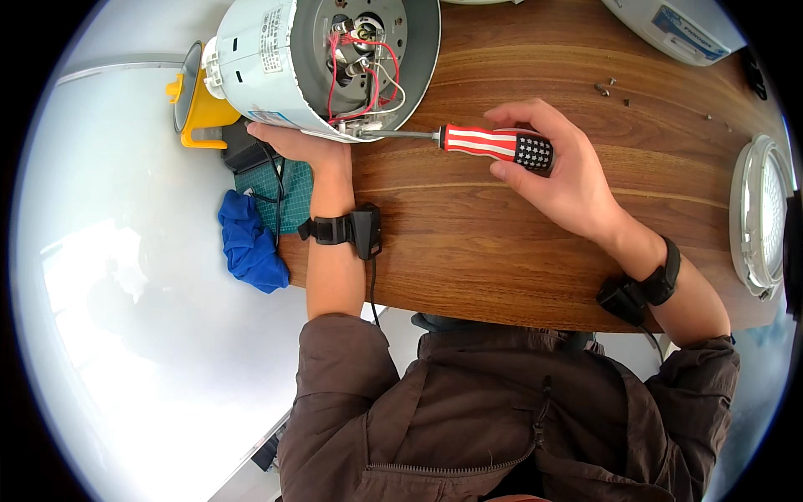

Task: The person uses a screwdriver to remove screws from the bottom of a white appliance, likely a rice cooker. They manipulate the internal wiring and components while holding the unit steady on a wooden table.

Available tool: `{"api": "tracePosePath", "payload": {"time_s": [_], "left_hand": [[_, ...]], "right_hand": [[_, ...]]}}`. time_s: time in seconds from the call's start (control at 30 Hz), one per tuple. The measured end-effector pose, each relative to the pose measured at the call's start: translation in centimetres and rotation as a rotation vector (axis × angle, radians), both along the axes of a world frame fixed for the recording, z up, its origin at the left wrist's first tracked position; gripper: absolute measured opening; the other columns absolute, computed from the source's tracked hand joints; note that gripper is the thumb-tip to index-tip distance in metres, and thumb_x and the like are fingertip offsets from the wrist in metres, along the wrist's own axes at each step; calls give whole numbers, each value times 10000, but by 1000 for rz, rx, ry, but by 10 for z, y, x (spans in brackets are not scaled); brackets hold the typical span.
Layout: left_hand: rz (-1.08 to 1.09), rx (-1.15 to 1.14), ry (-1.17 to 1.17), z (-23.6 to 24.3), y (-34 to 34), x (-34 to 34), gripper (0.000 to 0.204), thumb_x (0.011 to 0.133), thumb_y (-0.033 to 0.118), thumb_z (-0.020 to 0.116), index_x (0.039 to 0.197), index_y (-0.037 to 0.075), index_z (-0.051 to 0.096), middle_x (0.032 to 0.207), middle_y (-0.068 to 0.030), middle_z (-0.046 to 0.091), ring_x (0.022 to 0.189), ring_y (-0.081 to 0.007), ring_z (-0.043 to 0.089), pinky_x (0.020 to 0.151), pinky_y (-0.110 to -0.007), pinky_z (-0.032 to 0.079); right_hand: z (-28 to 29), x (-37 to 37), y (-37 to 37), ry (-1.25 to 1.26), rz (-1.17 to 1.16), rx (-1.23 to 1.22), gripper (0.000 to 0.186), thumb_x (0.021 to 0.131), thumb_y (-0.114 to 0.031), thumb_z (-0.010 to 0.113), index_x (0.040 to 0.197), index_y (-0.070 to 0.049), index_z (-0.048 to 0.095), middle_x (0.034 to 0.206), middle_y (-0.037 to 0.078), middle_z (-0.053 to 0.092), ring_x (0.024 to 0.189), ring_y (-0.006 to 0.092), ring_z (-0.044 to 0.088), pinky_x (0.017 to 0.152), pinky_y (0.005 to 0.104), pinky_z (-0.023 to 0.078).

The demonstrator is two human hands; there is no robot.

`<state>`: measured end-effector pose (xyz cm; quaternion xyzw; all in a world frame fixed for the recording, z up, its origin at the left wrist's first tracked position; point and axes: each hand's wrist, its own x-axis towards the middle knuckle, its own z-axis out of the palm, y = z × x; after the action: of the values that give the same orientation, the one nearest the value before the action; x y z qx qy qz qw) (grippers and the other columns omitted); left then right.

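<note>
A pale cylindrical metal housing (259, 79) lies on its side at the top, its open end showing red and white wires around inner fittings (360, 46). My left hand (305, 146) supports the housing from below, its fingertips partly hidden under it. My right hand (565, 176) grips a screwdriver (481, 142) with a red-and-white striped, star-patterned handle, thumb and fingers around the handle. The screwdriver's shaft points left, and its tip reaches the lower rim of the housing's open end, among white fittings.
A yellow object (202, 113), a dark box (240, 152), a green mat (297, 192) and a blue cloth (247, 243) lie left. Several small screws (600, 89) lie right on the wooden table (468, 276), near a round clear-rimmed piece (753, 217) and a white appliance (669, 25).
</note>
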<state>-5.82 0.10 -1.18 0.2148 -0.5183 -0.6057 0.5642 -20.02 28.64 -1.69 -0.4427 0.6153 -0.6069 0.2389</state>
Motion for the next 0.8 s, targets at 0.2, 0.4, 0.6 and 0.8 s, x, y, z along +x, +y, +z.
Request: {"api": "tracePosePath", "payload": {"time_s": [0.2, 0.4, 0.6, 0.8], "left_hand": [[-17, -2, -8, 3, 3, -1, 715, 1065, 605, 177, 1594, 132, 264, 1624, -73, 312, 1455, -288, 374, 1209, -420, 341], [-10, 0, -15, 4, 6, -2, 724, 1066, 610, 165, 1600, 130, 253, 1632, -75, 302, 1460, -291, 367, 1215, -417, 328], [-23, 12, -17, 7, 11, -5, 736, 1066, 615, 160, 1608, 124, 237, 1646, -82, 282, 1472, -295, 349, 1221, -409, 314], [3, 35, -18, 11, 16, -7, 739, 1065, 617, 158, 1607, 122, 241, 1645, -84, 284, 1472, -296, 349, 1220, -407, 312]], "right_hand": [[4, 1, 1, -160, 30, 107, 389, 929, -162, 700, 1271, -7, 600, 1074, 173, 707, 983, 244, 706, 850, 357, 549], [5, 3, 3, -153, 59, 80, 463, 881, -104, 741, 1307, -36, 573, 1011, 115, 707, 914, 198, 695, 819, 325, 547], [0, 6, -2, -129, -49, -46, 607, 777, 4, 796, 1333, -89, 572, 972, 50, 662, 889, 162, 648, 839, 310, 541], [3, 4, -2, -124, -25, -48, 631, 764, 47, 782, 1342, -89, 569, 998, 49, 649, 920, 160, 646, 856, 309, 540]]}}
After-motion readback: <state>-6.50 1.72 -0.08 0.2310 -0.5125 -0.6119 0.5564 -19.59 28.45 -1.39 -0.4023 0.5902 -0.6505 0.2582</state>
